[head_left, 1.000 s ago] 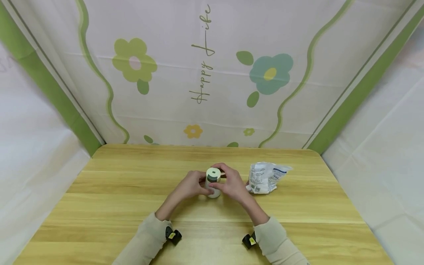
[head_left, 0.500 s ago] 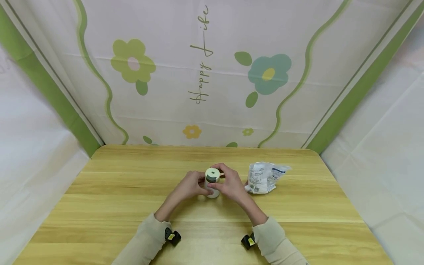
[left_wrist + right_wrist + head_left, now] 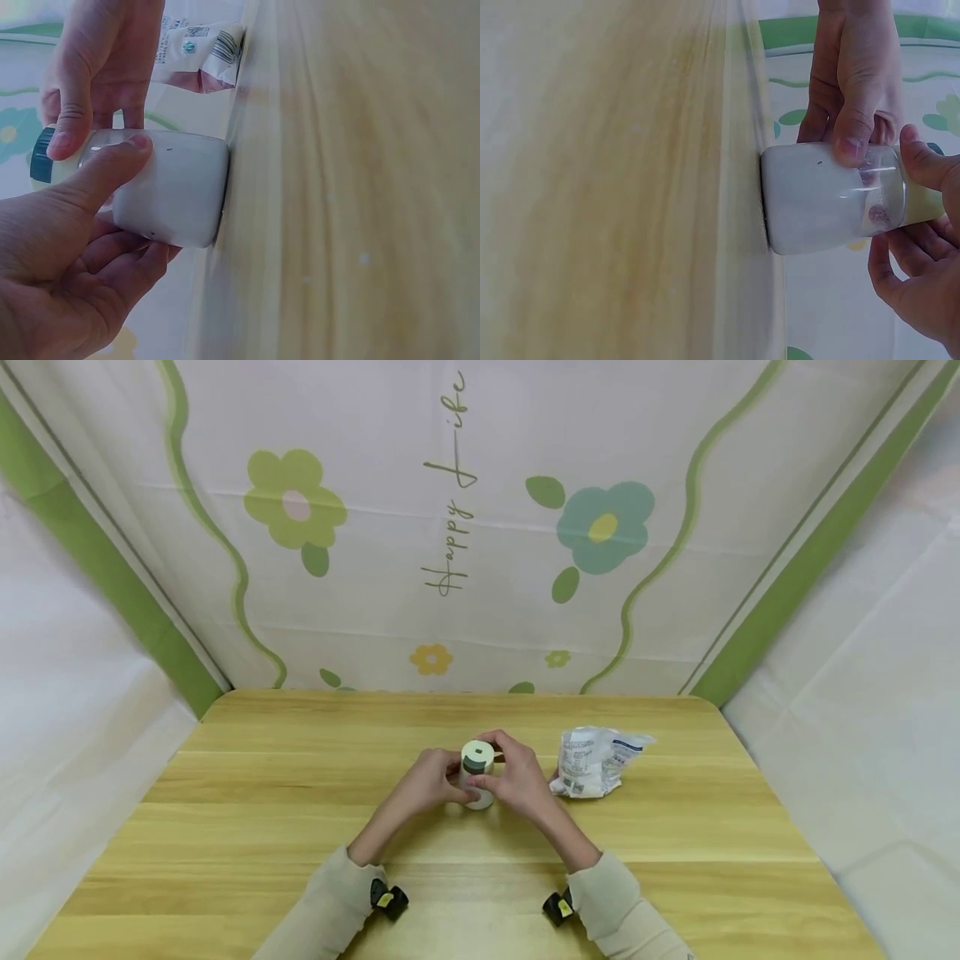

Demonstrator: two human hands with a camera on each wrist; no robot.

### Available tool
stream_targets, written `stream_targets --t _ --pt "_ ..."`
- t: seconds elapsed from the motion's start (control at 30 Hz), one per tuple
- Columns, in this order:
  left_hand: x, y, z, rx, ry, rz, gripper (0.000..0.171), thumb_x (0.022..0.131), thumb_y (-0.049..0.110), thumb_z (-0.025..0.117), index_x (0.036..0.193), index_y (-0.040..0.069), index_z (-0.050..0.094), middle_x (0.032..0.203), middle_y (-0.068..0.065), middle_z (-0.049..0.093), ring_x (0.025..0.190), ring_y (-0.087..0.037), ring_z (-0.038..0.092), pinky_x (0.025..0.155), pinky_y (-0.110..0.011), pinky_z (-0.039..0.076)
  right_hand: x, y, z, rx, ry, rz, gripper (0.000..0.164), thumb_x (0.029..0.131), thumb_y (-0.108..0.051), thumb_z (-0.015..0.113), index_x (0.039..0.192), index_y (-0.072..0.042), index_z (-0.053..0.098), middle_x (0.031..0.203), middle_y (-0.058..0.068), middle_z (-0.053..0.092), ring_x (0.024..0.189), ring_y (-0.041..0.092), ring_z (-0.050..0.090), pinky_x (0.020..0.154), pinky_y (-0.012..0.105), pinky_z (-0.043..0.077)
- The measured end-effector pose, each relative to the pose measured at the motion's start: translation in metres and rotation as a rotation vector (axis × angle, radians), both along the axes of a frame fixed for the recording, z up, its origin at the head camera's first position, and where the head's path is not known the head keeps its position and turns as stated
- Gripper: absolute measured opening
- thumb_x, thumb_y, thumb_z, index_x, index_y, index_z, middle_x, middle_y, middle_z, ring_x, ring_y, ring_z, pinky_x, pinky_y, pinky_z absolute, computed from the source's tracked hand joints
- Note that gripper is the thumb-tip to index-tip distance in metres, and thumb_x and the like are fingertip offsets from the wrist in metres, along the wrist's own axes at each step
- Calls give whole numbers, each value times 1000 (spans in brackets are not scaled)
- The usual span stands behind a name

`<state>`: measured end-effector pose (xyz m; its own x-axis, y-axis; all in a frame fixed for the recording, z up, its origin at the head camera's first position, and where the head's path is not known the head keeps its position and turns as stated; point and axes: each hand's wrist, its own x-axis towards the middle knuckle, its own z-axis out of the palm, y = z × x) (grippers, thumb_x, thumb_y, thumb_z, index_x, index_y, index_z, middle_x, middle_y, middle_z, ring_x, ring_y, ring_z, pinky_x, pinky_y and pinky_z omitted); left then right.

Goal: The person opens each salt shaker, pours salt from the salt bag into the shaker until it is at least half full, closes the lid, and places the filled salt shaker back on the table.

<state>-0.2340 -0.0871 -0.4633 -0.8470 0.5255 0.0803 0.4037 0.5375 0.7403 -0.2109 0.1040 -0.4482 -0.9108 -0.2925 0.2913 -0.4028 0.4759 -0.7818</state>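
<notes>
A clear jar [image 3: 478, 800] with white powder in it stands upright on the wooden table, base down on the surface. Its pale cream lid [image 3: 477, 749] has a dark green part on the near side. My left hand [image 3: 426, 779] grips the jar's body, its thumb across the near wall, as the left wrist view shows on the jar [image 3: 180, 187]. Higher up, my right hand [image 3: 517, 777] holds the lid between thumb and fingers. In the right wrist view, powder fills the lower part of the jar [image 3: 810, 199], and clear wall shows below the lid.
To the right of my right hand stands a crumpled white printed plastic bag [image 3: 596, 764] on the table [image 3: 300, 727]. A printed cloth with flowers [image 3: 450, 618] hangs behind the table's far edge. Pale cloth walls rise on both sides.
Everything in the head view slides slightly left as the camera shifts. Both hands keep the same hold on the jar and lid.
</notes>
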Motion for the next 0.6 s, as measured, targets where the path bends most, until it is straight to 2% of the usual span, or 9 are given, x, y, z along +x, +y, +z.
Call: stream_targets --t 0.27,0.37,0.47,0.6 --pt "1 -4 2 3 -13 -7 26 78 21 86 98 14 71 76 8 58 67 -6 41 62 -20 34 -2 -2 0 7 -21 25 54 78 -14 85 124 -12 58 119 4 67 111 21 64 94 41 55" --pt "-1 -5 1 14 -12 -20 27 78 21 86 100 12 71 78 6 62 68 -7 43 63 -20 36 -4 -1 0 13 -25 29 54 78 -15 85 125 -12 58 120 3 67 112 22 64 94 42 54" --pt "-3 -4 1 25 -13 -30 29 78 21 86 103 13 71 89 4 70 74 -7 51 70 -21 44 -5 0 0 20 -23 29 55 79 -17 85 126 -13 57 121 3 67 112 22 64 95 41 54" --pt "-6 -2 -1 10 -13 -54 32 79 22 85 106 15 71 102 3 74 89 -7 63 85 -30 54 -4 4 1 52 -27 27 58 80 -19 84 131 -12 56 126 5 66 114 24 64 95 42 54"
